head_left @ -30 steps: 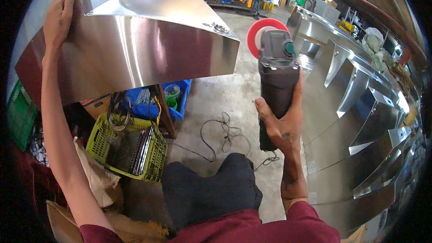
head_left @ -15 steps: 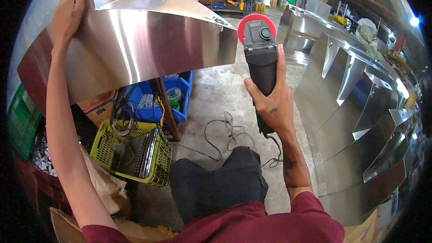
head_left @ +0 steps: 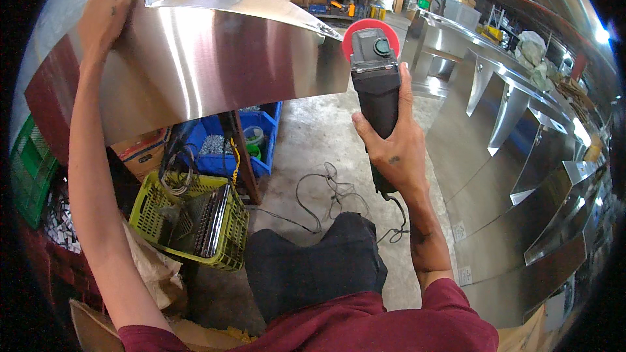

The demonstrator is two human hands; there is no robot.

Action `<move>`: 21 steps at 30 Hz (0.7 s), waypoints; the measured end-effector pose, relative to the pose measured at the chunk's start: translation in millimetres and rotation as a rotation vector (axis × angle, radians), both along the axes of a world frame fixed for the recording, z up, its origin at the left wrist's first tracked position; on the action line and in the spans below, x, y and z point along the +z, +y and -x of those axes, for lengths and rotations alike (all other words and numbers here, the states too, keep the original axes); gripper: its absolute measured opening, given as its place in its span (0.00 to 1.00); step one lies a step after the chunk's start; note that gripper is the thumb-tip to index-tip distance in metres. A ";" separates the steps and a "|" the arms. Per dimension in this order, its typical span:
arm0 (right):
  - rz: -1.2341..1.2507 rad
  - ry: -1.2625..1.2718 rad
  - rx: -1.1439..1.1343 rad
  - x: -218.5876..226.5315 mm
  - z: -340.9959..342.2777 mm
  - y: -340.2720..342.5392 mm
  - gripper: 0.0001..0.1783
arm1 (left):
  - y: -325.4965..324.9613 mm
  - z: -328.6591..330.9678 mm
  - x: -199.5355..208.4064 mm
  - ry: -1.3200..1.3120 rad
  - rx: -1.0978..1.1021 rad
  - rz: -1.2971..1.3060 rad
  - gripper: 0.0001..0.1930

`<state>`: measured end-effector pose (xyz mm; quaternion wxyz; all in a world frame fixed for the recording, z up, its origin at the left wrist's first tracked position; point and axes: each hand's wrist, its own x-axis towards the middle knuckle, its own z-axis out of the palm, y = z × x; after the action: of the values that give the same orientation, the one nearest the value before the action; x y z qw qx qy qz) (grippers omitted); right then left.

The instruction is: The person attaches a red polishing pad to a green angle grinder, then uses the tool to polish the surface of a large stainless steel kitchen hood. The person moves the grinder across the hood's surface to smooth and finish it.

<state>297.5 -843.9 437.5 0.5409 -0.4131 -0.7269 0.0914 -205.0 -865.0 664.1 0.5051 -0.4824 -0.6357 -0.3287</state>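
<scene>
My right hand (head_left: 393, 150) is wrapped round the black body of an angle grinder (head_left: 377, 94). The grinder's red disc (head_left: 350, 34) is at the right end of a large curved sheet-metal panel (head_left: 228, 58); whether they touch I cannot tell. At the panel's upper left edge my left hand (head_left: 107, 13) grips the metal, its fingertips partly hidden behind the edge. A dark cord (head_left: 391, 205) runs from the grinder's lower end toward the floor.
Below the panel stand a blue bin (head_left: 262, 167) with small metal parts and a yellow-green basket (head_left: 231, 251). Loose cable (head_left: 300, 189) lies on the concrete floor. Several bent metal panels (head_left: 489, 221) line the right side. A green crate (head_left: 39, 163) is at far left.
The panel's right end has shifted slightly right, toward the grinder. My left hand has moved a little up and right. The grinder has moved slightly left and up.
</scene>
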 end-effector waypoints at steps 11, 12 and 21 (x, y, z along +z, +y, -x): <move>-0.122 -0.038 0.084 19.4 36.3 -5.3 0.62 | -2.2 -12.0 -1.6 0.037 0.000 -0.060 0.31; -0.128 -0.037 0.097 20.5 37.8 -5.6 0.62 | -4.5 -12.7 -0.1 0.035 0.015 -0.011 0.31; -0.103 -0.006 0.100 12.5 30.0 -4.2 0.61 | 2.6 -8.9 -5.3 0.046 -0.032 -0.091 0.30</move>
<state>267.4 -848.2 450.0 0.5539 -0.3482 -0.7521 0.0797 -196.1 -862.4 658.9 0.5358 -0.4766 -0.6003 -0.3541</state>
